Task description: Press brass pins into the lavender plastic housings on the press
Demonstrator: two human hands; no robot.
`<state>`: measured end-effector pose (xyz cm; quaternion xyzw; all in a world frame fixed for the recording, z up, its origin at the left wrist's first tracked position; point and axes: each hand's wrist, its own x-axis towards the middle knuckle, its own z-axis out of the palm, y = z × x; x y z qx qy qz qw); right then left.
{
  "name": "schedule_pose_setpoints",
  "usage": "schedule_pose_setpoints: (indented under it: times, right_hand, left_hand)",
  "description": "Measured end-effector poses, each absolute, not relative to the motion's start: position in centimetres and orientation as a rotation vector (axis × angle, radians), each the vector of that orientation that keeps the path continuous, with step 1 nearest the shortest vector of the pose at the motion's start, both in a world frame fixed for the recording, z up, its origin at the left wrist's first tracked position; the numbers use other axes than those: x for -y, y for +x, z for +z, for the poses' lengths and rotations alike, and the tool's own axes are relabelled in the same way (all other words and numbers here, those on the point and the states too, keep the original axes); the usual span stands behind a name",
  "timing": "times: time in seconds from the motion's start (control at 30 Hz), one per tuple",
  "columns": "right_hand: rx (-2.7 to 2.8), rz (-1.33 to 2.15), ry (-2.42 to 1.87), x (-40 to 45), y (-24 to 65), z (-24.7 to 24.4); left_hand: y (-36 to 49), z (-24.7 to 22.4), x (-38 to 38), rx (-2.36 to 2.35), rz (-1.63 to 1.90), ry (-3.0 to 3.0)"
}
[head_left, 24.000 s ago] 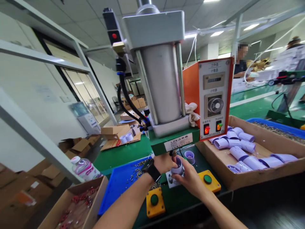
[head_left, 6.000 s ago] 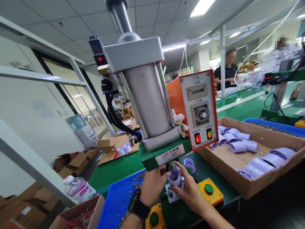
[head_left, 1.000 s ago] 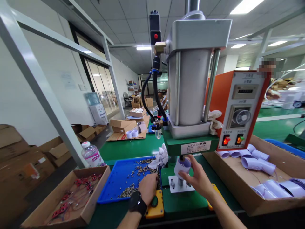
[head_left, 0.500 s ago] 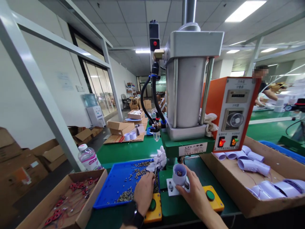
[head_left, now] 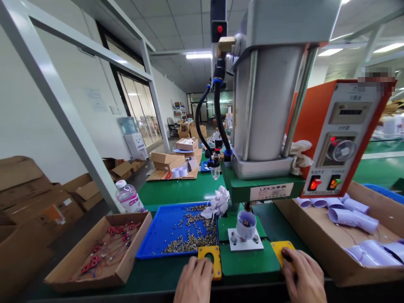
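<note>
My left hand (head_left: 195, 280) rests on the near edge of the left yellow button box (head_left: 217, 261), fingers bent over it beside its dark green button. On the other side, my right hand (head_left: 304, 273) lies on the right yellow button box (head_left: 277, 249), its fingers covering the button. Neither hand holds anything. Between them, a short white plastic tube (head_left: 245, 229) stands upright on a white metal plate (head_left: 246, 245) under the press (head_left: 268, 101). Small metal pieces (head_left: 246, 222) show inside the tube.
A blue tray (head_left: 158, 233) of small metal parts lies left of the press. Farther left, a cardboard box (head_left: 118, 269) holds red-wired parts near a bottle (head_left: 129, 198). At right, another cardboard box (head_left: 315, 235) contains white tubes, below an orange control box (head_left: 318, 126).
My right hand has let go of the white tube and moved onto the right button box. My left hand has left the tray of metal parts for the left button box. The view has shifted closer.
</note>
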<state>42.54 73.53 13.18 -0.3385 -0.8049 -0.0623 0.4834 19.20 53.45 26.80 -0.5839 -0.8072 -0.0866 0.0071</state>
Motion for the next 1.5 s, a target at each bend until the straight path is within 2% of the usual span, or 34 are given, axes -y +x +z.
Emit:
schedule_pose_setpoints:
  times: [0.17,0.43,0.6,0.77,1.03,1.5]
  right_hand:
    - [1.898,0.073,-0.874,-73.4,41.8,15.6]
    - [1.991,0.85,-0.65,-73.4,36.4,24.2]
    - [1.756,1.166,-0.606,-72.6,32.2,26.6]
    - [1.652,1.201,-0.565,-72.5,31.4,26.7]
    - [1.624,1.28,-0.516,-72.7,31.7,27.1]
    - [1.745,1.275,-0.562,-73.0,32.8,27.3]
  left_hand:
    - [19.1,28.6,-54.6,2.588,-0.462,-1.75]
    - [17.7,32.2,-59.5,2.615,-0.967,-1.702]
    - [18.0,34.4,-63.7,2.557,-1.159,-1.837]
    - [18.6,37.0,-66.0,2.453,-0.995,-1.928]
    - [20.7,38.8,-69.2,2.457,-0.396,-2.155]
    - [21.4,38.7,-70.1,2.545,-0.334,-2.161]
